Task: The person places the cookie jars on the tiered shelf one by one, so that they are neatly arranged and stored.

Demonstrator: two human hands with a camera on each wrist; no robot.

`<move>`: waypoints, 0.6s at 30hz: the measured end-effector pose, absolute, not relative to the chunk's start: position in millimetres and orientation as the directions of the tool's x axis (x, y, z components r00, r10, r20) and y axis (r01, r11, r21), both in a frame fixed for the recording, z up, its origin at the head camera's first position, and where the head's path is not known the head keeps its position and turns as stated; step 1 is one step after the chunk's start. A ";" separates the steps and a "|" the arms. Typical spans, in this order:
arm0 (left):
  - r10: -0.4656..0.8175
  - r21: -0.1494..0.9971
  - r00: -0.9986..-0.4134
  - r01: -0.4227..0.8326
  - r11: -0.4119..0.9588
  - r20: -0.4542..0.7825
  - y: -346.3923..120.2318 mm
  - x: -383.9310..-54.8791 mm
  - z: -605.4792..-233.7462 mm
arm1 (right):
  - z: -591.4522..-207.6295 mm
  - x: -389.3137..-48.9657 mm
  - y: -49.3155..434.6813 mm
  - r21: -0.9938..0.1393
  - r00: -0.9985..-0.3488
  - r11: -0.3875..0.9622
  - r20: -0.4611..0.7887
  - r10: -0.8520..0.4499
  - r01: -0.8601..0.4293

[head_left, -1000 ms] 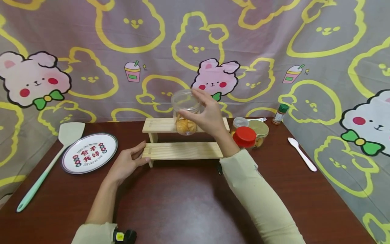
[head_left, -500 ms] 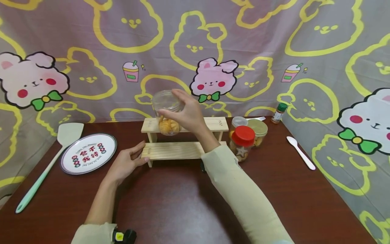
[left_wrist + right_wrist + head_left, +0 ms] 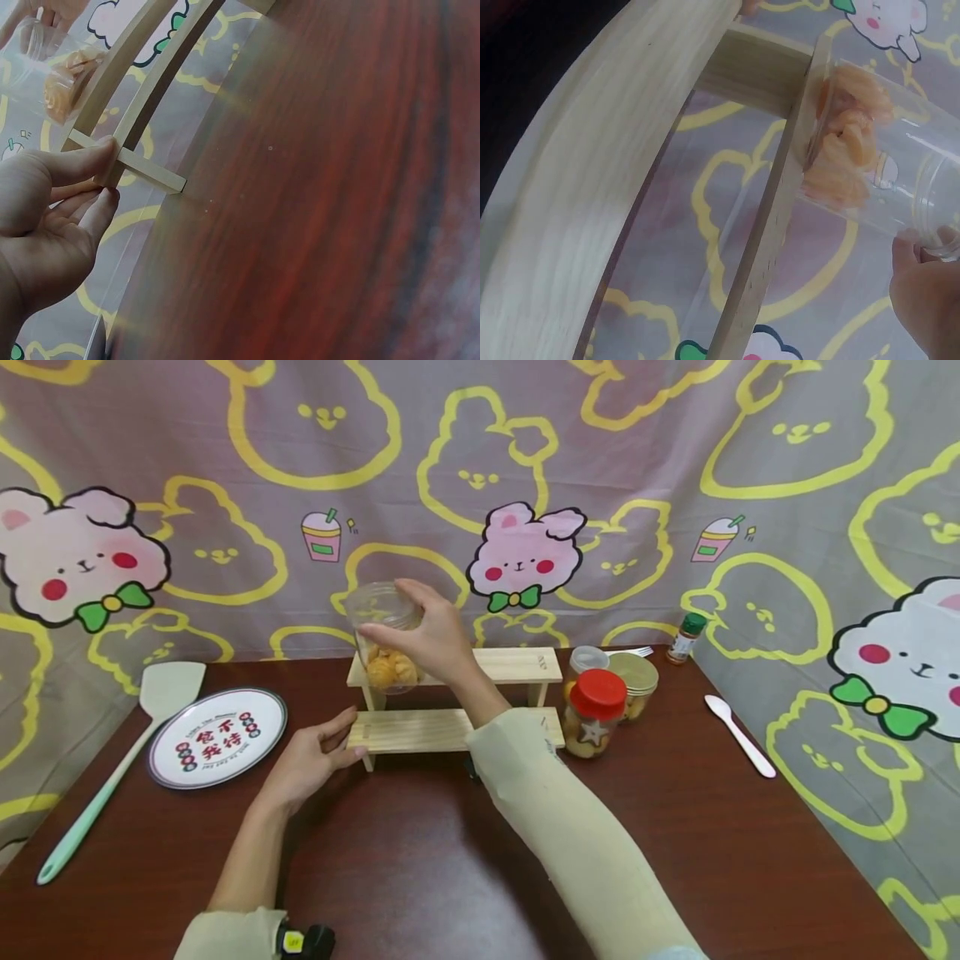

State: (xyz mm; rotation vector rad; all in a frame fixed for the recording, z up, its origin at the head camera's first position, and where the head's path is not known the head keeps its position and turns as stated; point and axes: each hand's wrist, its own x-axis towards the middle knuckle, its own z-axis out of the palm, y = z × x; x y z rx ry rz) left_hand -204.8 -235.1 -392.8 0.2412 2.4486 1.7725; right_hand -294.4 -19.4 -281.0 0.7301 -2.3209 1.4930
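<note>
My right hand (image 3: 442, 643) holds a clear plastic jar (image 3: 392, 670) by its upper part, thumb on the near side. Orange-brown snack pieces (image 3: 847, 142) lie in the bottom of the jar. The jar is at the left end of the upper step of a two-step wooden rack (image 3: 420, 731); its base looks to be at the plank, though I cannot tell whether it bears fully. My left hand (image 3: 307, 764) pinches the left end of the lower plank between thumb and fingers, as the left wrist view shows with the hand (image 3: 52, 225) around the plank's end.
Right of the rack stand a red-lidded jar (image 3: 596, 714), a gold-lidded jar (image 3: 636, 681) and a small clear-lidded jar (image 3: 588, 660), with a fork (image 3: 633, 652) behind. Farther right are a green-capped bottle (image 3: 685, 639) and a white spoon (image 3: 738, 735). At left lie a plate (image 3: 217, 739) and a spatula (image 3: 112, 785).
My right hand has carried the jar leftward along the upper step to its left end, uncovering the red-lidded jar. The left hand stays on the lower plank.
</note>
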 end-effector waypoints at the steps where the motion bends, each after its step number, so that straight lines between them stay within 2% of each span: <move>1: 0.193 0.949 -0.981 0.066 0.307 0.006 -235.3 -204.6 -392.7 | -280.9 -295.1 -20.3 -0.763 -0.832 0.334 0.488 -0.263 -0.553; 10: 0.184 0.935 -0.983 0.074 0.348 0.009 -237.6 -203.5 -389.7 | -275.4 -299.7 -32.6 -0.779 -0.857 0.362 0.438 -0.270 -0.512; 18: 0.192 0.942 -0.981 0.078 0.326 0.015 -234.5 -203.5 -390.0 | -272.5 -306.6 -34.9 -0.779 -0.875 0.401 0.409 -0.259 -0.482</move>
